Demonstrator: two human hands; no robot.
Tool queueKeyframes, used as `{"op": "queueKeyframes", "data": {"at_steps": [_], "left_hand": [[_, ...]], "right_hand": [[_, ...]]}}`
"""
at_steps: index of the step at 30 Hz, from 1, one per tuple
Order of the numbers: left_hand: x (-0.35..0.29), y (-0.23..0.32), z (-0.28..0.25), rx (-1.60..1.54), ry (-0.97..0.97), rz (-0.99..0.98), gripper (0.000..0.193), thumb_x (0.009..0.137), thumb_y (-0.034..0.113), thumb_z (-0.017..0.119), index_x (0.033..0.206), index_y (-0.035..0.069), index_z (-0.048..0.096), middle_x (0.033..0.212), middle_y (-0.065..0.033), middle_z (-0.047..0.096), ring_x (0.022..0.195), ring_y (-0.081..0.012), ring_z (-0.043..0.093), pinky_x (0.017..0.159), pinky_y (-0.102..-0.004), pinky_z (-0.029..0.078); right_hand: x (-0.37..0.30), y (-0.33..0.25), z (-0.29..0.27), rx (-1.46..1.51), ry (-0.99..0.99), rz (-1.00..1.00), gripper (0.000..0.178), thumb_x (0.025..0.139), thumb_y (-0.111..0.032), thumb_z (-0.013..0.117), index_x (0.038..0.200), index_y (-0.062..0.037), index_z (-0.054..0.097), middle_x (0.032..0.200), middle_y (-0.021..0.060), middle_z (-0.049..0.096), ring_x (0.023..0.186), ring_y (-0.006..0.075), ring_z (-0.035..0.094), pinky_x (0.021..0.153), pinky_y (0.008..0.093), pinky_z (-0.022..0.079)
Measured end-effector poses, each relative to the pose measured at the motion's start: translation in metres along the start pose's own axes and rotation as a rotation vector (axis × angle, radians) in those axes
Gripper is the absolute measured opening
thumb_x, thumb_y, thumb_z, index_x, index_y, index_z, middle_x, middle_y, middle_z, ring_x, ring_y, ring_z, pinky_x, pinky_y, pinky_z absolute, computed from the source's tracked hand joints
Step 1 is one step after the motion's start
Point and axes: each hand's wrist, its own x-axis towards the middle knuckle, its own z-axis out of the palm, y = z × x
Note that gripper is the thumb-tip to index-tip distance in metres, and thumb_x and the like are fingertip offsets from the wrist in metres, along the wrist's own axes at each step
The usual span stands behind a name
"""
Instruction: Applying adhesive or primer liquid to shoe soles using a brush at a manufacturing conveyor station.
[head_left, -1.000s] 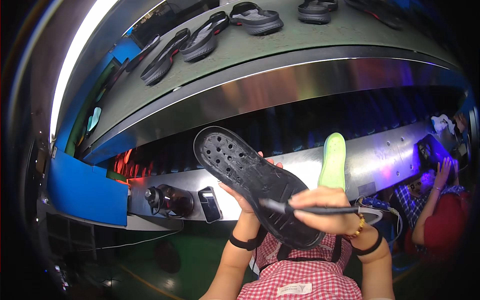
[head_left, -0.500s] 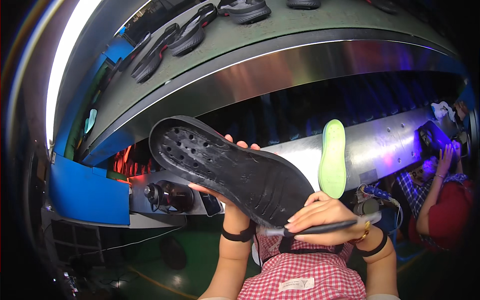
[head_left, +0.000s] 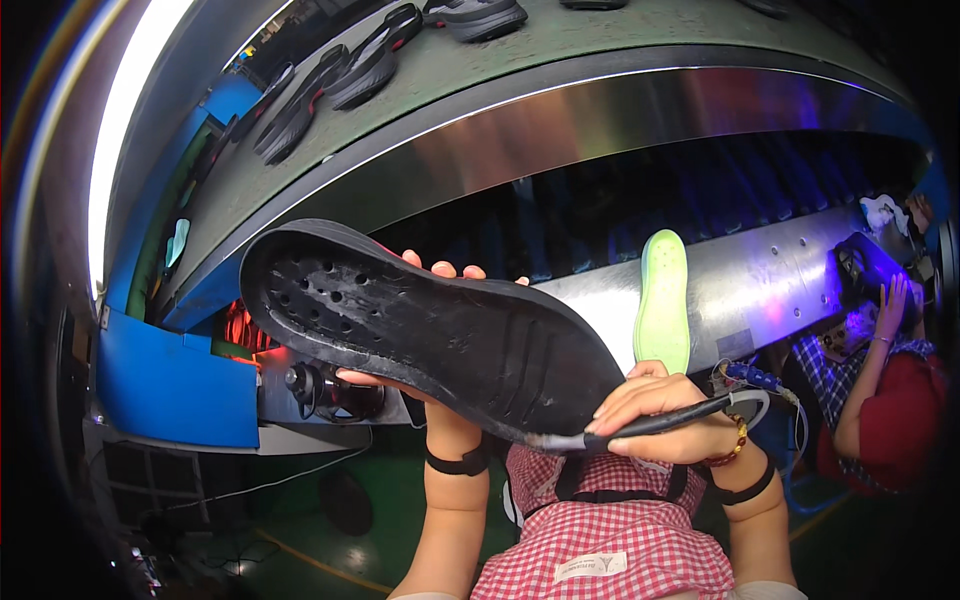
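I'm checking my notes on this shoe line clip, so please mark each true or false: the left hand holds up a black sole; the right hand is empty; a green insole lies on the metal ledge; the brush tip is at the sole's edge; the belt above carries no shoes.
1. The left hand holds up a black sole: true.
2. The right hand is empty: false, its grip is on a dark brush.
3. A green insole lies on the metal ledge: true.
4. The brush tip is at the sole's edge: true.
5. The belt carries no shoes: false, several dark shoes lie on it.
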Motion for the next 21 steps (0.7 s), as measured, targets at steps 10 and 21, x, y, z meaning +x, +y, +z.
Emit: {"op": "queueKeyframes", "data": {"at_steps": [10,21], "left_hand": [[0.002,0.003,0.005,0.008,0.024,-0.008,0.115,0.063,0.085,0.053,0.145,0.009,0.027,0.138,-0.0163,0.042,0.127,-0.0381,0.039,0.105,-0.0699,0.021],[-0.001,0.005,0.042,0.310,0.493,-0.084,0.110,0.071,0.085,0.040,0.147,0.008,0.024,0.147,-0.0173,0.035,0.132,-0.0377,0.037,0.105,-0.0679,0.024]], "right_hand": [[-0.010,0.002,-0.010,-0.014,-0.067,-0.020,0.024,0.072,-0.006,0.075,0.096,-0.0031,0.072,0.097,0.0105,0.072,0.102,0.0199,0.060,0.099,0.0383,0.038],[-0.012,0.012,0.013,0.972,0.262,0.228,0.021,0.079,0.005,0.061,0.099,0.0108,0.063,0.100,0.0276,0.063,0.099,0.0333,0.064,0.085,0.0400,0.055]]}}
